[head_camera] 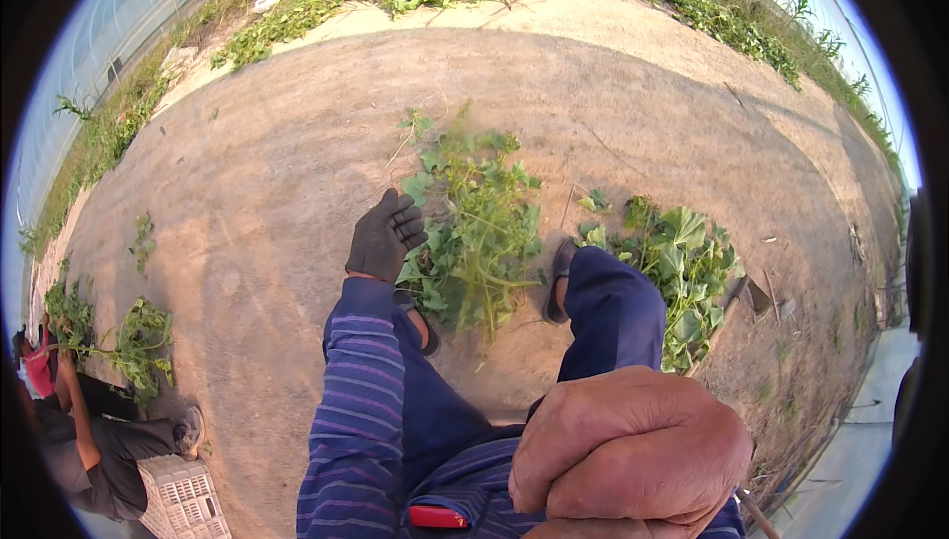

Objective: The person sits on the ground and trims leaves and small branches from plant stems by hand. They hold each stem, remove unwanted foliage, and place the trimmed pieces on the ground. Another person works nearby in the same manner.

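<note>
My left hand (385, 236) wears a dark glove, its fingers partly curled, beside a heap of leafy green vines (482, 235) lying on the dirt between my feet. Nothing shows in its palm. Close to the camera, at the lower right, is my bare right hand (630, 450) with its fingers folded; whether it holds anything is hidden. To the right, another pile of broad-leaved vines (682, 279) lies beside my bent leg. A red object (437, 516) pokes out of a striped garment pocket at my waist.
A seated co-worker (111, 442) at the far left handles vines near a pale plastic crate (182, 498). A tool with a metal blade (758, 296) lies right of the vine pile. Weeds and plastic film walls (104, 42) border the bare ground.
</note>
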`<move>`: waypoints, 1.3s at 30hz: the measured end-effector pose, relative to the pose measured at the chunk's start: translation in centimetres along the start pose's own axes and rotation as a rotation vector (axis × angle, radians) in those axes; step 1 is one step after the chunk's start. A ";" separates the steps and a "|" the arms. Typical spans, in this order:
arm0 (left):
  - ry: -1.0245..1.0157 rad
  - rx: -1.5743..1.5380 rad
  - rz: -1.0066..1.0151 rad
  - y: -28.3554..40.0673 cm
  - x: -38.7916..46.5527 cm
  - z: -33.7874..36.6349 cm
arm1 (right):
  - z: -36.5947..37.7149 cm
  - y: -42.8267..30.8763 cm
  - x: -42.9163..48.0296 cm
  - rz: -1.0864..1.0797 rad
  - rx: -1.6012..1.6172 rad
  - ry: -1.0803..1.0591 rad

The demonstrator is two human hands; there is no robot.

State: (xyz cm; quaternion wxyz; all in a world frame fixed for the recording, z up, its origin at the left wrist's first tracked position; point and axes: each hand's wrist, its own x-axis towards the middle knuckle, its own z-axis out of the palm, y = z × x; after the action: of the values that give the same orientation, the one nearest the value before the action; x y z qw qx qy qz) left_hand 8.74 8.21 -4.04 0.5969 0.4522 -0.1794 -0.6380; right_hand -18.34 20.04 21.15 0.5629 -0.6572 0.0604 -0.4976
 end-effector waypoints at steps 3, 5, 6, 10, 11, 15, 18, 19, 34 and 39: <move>0.017 0.008 -0.003 0.0 0.0 0.0 | 2.9 -0.5 0.3 -0.084 0.106 0.215; 0.046 0.021 0.004 0.0 0.0 -0.1 | 3.1 -1.7 0.5 -0.023 0.099 0.236; 0.053 0.027 0.006 -0.1 0.0 0.0 | 2.3 -2.3 0.8 -0.009 0.065 0.184; 0.044 0.020 0.004 -0.2 0.0 0.0 | 1.4 -3.5 1.0 0.157 0.027 0.109; 0.054 0.030 -0.001 -0.3 0.0 0.1 | 1.5 -3.3 0.9 0.165 0.025 0.120; -0.014 0.040 -0.048 -0.8 0.2 0.4 | 2.6 -1.4 -0.2 0.034 0.022 0.200; 0.019 0.049 -0.002 -0.1 0.2 0.3 | 2.5 -2.4 0.3 0.120 0.146 0.206; 0.052 0.060 0.017 -0.2 0.1 0.4 | 2.2 -3.1 0.8 0.141 0.184 0.223; 0.075 0.016 0.007 -0.1 0.0 0.3 | 1.6 -1.3 3.1 0.117 0.289 0.014; 0.032 0.011 0.034 -0.3 0.1 0.0 | 0.0 -5.2 4.6 1.318 0.563 0.065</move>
State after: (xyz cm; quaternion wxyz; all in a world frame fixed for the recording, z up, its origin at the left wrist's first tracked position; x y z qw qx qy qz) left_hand 8.57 8.15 -4.31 0.6080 0.4623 -0.1809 -0.6196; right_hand -18.50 18.99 27.97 0.8924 -0.2988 0.3308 -0.0701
